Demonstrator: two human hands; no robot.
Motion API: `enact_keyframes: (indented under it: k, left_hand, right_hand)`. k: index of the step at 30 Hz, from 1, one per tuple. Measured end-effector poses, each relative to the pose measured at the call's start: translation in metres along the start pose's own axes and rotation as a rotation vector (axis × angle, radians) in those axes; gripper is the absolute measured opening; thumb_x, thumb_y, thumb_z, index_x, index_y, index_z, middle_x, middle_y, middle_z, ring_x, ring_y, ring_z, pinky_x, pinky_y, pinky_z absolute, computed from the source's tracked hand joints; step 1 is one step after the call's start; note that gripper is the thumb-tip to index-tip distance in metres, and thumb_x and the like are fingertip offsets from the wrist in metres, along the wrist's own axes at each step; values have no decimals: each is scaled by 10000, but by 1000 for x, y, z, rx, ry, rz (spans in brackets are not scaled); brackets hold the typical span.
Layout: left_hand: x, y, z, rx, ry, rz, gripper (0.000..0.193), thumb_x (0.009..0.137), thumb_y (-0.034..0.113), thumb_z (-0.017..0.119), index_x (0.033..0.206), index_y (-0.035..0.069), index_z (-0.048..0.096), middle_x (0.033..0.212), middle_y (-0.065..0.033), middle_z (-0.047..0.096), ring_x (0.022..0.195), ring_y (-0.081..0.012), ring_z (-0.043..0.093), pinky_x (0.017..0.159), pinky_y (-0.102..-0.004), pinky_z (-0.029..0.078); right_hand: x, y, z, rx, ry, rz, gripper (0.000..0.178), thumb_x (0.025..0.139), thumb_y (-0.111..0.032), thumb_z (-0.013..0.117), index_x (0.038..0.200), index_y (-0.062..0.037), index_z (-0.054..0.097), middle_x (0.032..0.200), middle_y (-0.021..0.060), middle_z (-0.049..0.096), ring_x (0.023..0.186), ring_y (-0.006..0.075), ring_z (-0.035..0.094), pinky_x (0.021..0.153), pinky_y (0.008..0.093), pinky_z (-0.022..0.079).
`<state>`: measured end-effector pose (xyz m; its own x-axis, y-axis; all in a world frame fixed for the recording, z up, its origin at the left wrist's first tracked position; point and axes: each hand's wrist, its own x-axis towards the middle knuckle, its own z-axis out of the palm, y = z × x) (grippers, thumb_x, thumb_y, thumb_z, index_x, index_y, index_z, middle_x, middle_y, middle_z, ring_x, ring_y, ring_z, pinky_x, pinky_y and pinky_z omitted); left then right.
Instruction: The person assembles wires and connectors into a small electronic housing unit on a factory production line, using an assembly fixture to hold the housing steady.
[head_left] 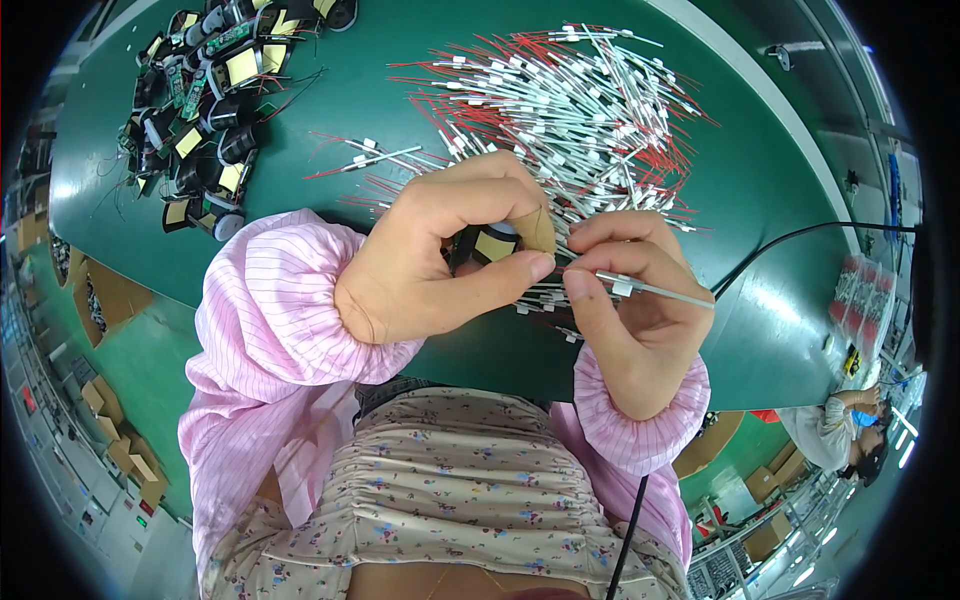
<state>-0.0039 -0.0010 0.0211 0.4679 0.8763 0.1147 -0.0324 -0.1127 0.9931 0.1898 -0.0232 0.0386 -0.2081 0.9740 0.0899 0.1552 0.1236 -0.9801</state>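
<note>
My left hand is closed around a small black assembly with a yellow pad; most of it is hidden by my fingers. In my right hand, a thin white-sleeved wire lead with a small white connector is pinched between thumb and fingers. The fingertips of both hands almost meet over the green table. Whether the lead touches the assembly cannot be made out. Just beyond my hands spreads a large heap of similar leads with red and white wires.
Black assemblies with green circuit boards, yellow pads and loose wires are piled at the far left. A black cable crosses the table's right side. Clear bags of red and white parts lie at the right edge. Another person sits beyond, at lower right.
</note>
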Motion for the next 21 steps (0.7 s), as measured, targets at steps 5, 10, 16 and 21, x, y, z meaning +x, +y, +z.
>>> enact_keyframes:
  k: [5,10,16,21]
  left_hand:
    - [1,-3,0,16,18,53,63,795,-6,650,808,-6,589,864,-105,570,803,-201,545,712,-306,426]
    - [-2,-3,5,190,30,144,76,818,12,637,838,-5,565,859,-111,568,776,-228,551,694,-314,438]
    - [1,-2,4,339,138,249,175,806,-52,599,977,-19,583,926,-129,602,836,-248,587,758,-320,472]
    - [-3,-3,9,332,102,197,420,770,-114,598,1177,-32,534,1090,-167,630,1016,-294,625,872,-346,490]
  right_hand:
    - [1,-2,-1,-10,-11,-16,160,694,99,694,832,28,655,925,127,624,826,183,594,724,282,467]
    - [-1,2,0,56,12,-38,141,705,103,680,827,40,648,927,132,622,850,180,589,723,283,466]
    - [-5,-1,0,216,171,59,101,776,87,631,873,60,619,972,143,608,897,187,588,765,291,481]
    - [-5,-2,-1,363,213,125,95,818,80,591,911,66,598,1018,162,593,946,212,609,788,299,502]
